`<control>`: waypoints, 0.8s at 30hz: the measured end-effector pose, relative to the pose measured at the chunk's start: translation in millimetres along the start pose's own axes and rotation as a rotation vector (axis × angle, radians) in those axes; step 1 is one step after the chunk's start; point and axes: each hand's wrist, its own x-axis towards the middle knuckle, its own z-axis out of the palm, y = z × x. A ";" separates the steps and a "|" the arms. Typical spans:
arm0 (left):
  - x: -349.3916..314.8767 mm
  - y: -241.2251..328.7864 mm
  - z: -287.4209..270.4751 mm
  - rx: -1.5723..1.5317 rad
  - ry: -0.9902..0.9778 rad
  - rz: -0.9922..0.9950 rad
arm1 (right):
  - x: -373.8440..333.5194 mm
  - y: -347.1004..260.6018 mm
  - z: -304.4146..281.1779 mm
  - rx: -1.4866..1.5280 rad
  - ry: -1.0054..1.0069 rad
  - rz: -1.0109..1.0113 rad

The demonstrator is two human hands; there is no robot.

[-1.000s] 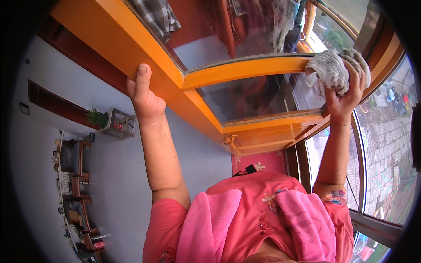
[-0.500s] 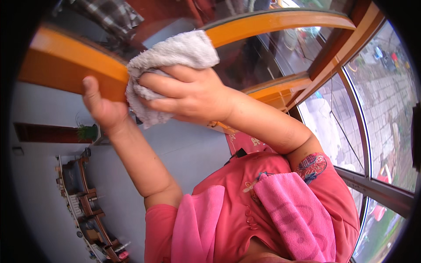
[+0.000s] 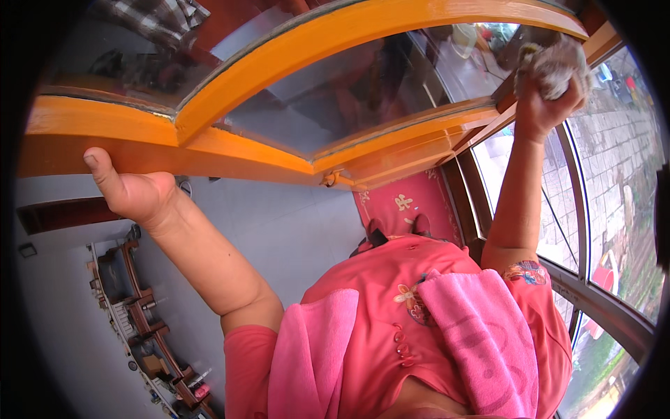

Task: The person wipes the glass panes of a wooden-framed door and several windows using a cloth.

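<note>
In my right hand (image 3: 548, 112), raised at the upper right, is a bunched greyish-white cloth (image 3: 558, 66). The cloth is by the far corner of an orange-brown wooden door frame with glass panes (image 3: 391, 31); blur softens its edges. My left hand (image 3: 136, 192) is at the lower edge of the frame's left part (image 3: 105, 150). Its thumb sticks out on the near side, and the other fingers are hidden behind the wood. A small latch (image 3: 338, 178) sits on the frame's lower rail.
A pink towel (image 3: 481, 342) hangs round my neck over a red shirt. Below lies a red patterned mat (image 3: 412, 202) on the grey floor (image 3: 279, 216). Metal-framed windows (image 3: 583, 202) stand on the right. Cluttered wooden furniture (image 3: 150, 328) is at the lower left.
My right hand has swept with the cloth from beside the left hand to the far right corner of the frame. The left hand has shifted slightly left and down.
</note>
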 end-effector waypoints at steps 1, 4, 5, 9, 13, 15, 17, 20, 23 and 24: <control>-0.2 -0.5 0.0 0.009 0.004 0.003 | -23.5 -2.5 1.3 0.043 -0.037 0.058; -2.1 0.0 0.1 0.043 0.018 0.019 | -99.9 -12.4 -0.3 0.074 -0.226 0.155; -1.7 -0.3 2.3 0.049 0.019 0.027 | -132.8 -18.9 -1.6 0.025 -0.317 0.160; -6.5 7.6 1.0 0.092 0.039 0.048 | -189.6 -74.7 -5.2 0.114 -0.519 0.200; -7.6 7.9 2.0 0.117 0.084 0.047 | -203.9 -148.6 -0.7 0.348 -0.906 0.011; -8.9 8.0 3.7 0.130 0.095 0.040 | -208.3 -202.1 10.8 0.547 -1.117 -0.171; -4.5 -1.3 12.3 0.098 0.041 0.011 | -213.0 -244.6 29.2 0.692 -1.185 -0.183; -2.9 0.0 8.6 0.101 0.024 -0.007 | -211.8 -249.6 33.8 0.771 -1.196 -0.162; -0.6 -3.8 10.0 0.081 0.009 0.003 | -204.9 -208.1 24.4 0.659 -1.111 -0.205; 0.5 -4.9 7.2 0.068 0.015 -0.004 | -197.9 -185.0 16.9 0.597 -1.116 -0.179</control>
